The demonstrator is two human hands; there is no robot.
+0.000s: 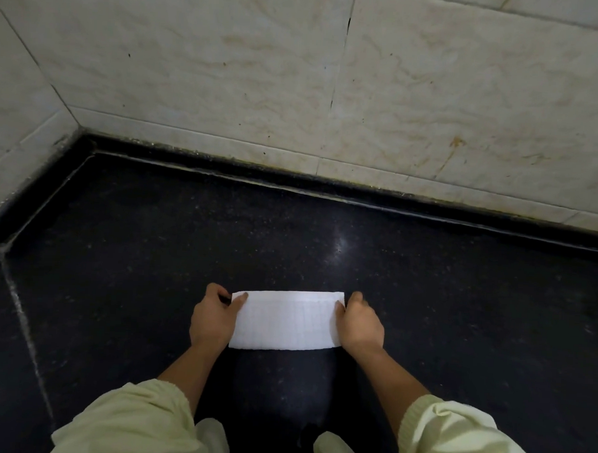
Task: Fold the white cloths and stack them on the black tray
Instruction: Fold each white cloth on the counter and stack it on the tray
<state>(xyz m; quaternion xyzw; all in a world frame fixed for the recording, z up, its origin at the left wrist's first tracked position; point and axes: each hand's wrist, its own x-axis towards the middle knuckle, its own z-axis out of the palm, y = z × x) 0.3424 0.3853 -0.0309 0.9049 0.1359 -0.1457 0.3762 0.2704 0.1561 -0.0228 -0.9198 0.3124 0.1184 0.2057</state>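
A white cloth, folded into a flat rectangle with a waffle texture, lies on the dark counter near the front middle. My left hand pinches its upper left corner, thumb on top of the cloth. My right hand pinches the upper right corner in the same way. A folded band runs along the cloth's far edge. No black tray is in view.
A pale tiled wall rises behind the counter and wraps round the left corner. A grout seam crosses the counter at the left. Pale green sleeves cover my forearms at the bottom.
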